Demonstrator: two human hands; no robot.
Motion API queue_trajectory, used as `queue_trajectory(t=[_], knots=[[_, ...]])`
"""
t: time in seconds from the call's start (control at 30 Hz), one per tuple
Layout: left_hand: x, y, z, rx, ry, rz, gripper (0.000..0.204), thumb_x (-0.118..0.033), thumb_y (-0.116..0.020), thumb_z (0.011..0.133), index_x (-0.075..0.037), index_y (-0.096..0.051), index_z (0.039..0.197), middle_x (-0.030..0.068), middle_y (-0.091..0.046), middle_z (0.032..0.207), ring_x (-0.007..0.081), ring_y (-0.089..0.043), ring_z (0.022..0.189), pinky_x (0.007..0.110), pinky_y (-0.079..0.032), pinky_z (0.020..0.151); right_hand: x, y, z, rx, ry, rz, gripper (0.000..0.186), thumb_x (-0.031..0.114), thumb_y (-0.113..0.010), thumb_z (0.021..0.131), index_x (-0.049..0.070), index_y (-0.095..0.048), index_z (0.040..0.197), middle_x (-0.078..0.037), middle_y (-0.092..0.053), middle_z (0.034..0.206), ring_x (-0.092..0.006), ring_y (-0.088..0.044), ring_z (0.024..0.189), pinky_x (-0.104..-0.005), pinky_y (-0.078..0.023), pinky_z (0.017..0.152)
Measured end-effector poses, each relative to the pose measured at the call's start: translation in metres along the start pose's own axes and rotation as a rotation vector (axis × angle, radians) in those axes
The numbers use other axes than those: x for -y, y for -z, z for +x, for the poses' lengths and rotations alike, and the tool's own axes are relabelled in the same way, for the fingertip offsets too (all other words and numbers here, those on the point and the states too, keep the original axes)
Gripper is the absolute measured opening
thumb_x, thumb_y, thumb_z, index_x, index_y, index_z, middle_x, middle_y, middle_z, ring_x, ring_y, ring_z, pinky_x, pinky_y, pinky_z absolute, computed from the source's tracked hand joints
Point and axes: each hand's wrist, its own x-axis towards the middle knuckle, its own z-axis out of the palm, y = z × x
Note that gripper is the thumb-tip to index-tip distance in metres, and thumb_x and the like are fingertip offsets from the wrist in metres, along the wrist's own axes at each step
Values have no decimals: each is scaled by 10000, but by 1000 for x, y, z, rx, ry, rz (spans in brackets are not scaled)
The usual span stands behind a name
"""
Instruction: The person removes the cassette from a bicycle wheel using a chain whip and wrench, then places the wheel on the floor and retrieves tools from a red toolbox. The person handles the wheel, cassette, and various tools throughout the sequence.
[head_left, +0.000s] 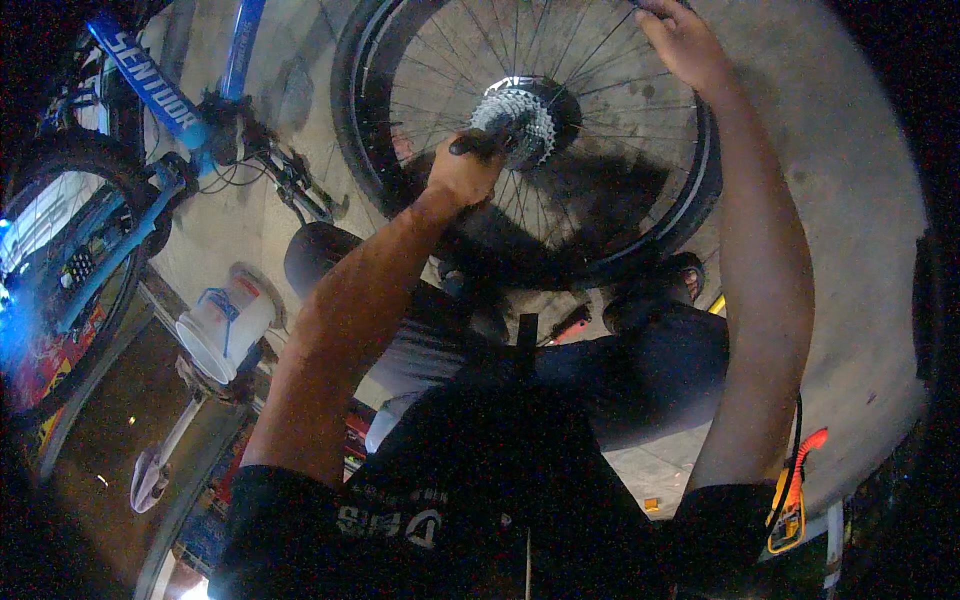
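Observation:
A bicycle wheel with a black tyre is in front of me, its spokes running to a silver cassette at the hub. My left hand is closed in a fist at the cassette's lower left side. What its fingers hold, if anything, is hidden by the hand and shadow. A dark smudge or cover shows near its thumb. Up at the wheel's far right, my right hand has its fingers curled onto the rim, partly cut off by the picture's edge.
At the left is a blue bicycle frame with another wheel. A white bucket stands below it. My legs are bent just behind the wheel. A yellow-framed object with a red coiled hose lies at the lower right.

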Motion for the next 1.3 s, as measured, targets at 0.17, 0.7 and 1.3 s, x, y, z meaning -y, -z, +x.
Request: queue_trajectory(t=[0.17,0.7,1.3], knots=[[-29,22,-5,124,645,-573,365,-350,-485,926,-33,-662,888,97,-664,691,204,-658,594,357,-515,569,20,-14,-16,-94,51,86,343,241,-492,964,-11,-537,1192,-81,-558,818,-177,-504,668,-365,-451,635],[-7,17,11,374,518,-566,338,-349,-467,943,-77,-624,1068,123,-677,803,257,-674,653,391,-531,633,-50,-122,15,-211,202,28,405,404,-538,894,92,-626,1137,-121,-675,987,-230,-626,890,-353,-478,825],[-18,10,-10,-24,321,-349,263,-277,-478,905,-68,-633,946,101,-669,711,234,-665,594,376,-523,632,-85,-235,-67,-610,-7,268,234,183,-559,848,45,-648,1015,-180,-675,925,-316,-653,867,-364,-500,779]])
